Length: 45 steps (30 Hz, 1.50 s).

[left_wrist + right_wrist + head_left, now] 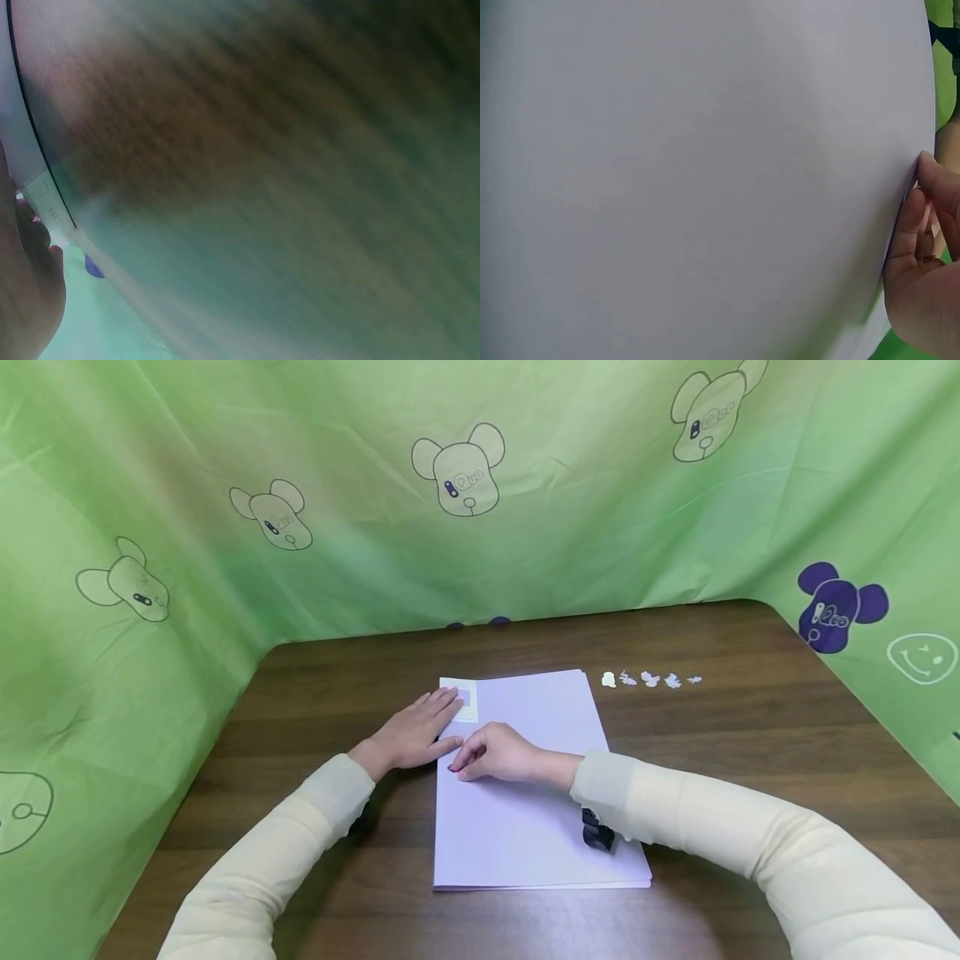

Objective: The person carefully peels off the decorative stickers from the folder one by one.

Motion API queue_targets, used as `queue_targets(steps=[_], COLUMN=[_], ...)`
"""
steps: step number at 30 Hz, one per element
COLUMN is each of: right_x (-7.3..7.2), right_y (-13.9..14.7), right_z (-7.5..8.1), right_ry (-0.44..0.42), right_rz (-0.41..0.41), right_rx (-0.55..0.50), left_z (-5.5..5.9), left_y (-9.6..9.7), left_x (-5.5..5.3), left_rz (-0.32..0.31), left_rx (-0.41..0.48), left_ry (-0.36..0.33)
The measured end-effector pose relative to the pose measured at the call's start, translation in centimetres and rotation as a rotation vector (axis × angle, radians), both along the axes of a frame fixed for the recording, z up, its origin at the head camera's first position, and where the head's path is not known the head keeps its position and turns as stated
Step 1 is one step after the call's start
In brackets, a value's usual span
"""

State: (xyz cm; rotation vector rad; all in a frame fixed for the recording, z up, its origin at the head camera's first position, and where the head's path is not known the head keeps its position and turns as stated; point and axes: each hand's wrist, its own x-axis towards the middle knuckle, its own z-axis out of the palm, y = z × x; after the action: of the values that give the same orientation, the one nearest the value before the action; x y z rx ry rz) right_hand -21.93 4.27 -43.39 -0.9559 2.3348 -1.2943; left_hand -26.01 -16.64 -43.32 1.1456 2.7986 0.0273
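A stack of large white paper sheets (532, 852) lies on the table, its left edge by both hands. My left hand (416, 731) rests with fairly straight fingers over that edge, fingertips at a small pale card (468, 712) with a square frame at the top left corner. Thumb and fingers of my right hand (498, 753) pinch a tiny dark reddish piece (452, 768) close over the paper near the left edge. In the right wrist view, the right hand (926, 285) shows at the right side, fingertips down at the sheet; the piece is hidden there.
Several small pale cut-out shapes (649, 679) lie in a row beyond the paper's top right corner. The brown wooden table (300, 693) has a green printed cloth (360, 560) hanging behind and at both sides. A black strap (597, 833) shows under the right sleeve.
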Motion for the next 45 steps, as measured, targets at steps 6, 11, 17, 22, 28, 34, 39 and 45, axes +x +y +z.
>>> queue_targets(steps=[6,11,17,22,28,34,39,45], right_x=[0.06,-0.08,-0.1,-0.06,-0.11,-0.33,-0.64,-0.88], right_y=[-0.06,-0.11,-0.19,-0.26,-0.11,0.09,0.26,0.45], right_z=[0.01,-0.11,-0.14,-0.18,0.06,0.29,0.25,0.13], right_ry=[-0.003,0.015,0.027,0.026,-0.005,-0.124,-0.198,-0.291], right_rz=[-0.008,-0.003,-0.003,0.013,0.015,-0.009,-0.034,-0.058], right_rx=[-0.008,-0.005,0.004,0.013,0.022,-0.023,-0.048,-0.08], left_z=[0.01,0.06,0.11,0.05,-0.03,0.05,-0.01,-0.04], left_y=[-0.02,-0.08,-0.14,-0.15,-0.13,-0.19,-0.22,-0.27], left_x=[0.03,0.02,0.01,0.03,-0.07,-0.09,-0.15,-0.16], left_rz=[0.001,-0.001,0.005,0.009,0.012,0.009,0.014,0.023], left_rx=[0.007,0.012,0.005,0.004,-0.006,0.001,-0.001,-0.005], left_ry=[-0.005,-0.001,-0.009,-0.015,-0.016,-0.012,-0.02,-0.028])
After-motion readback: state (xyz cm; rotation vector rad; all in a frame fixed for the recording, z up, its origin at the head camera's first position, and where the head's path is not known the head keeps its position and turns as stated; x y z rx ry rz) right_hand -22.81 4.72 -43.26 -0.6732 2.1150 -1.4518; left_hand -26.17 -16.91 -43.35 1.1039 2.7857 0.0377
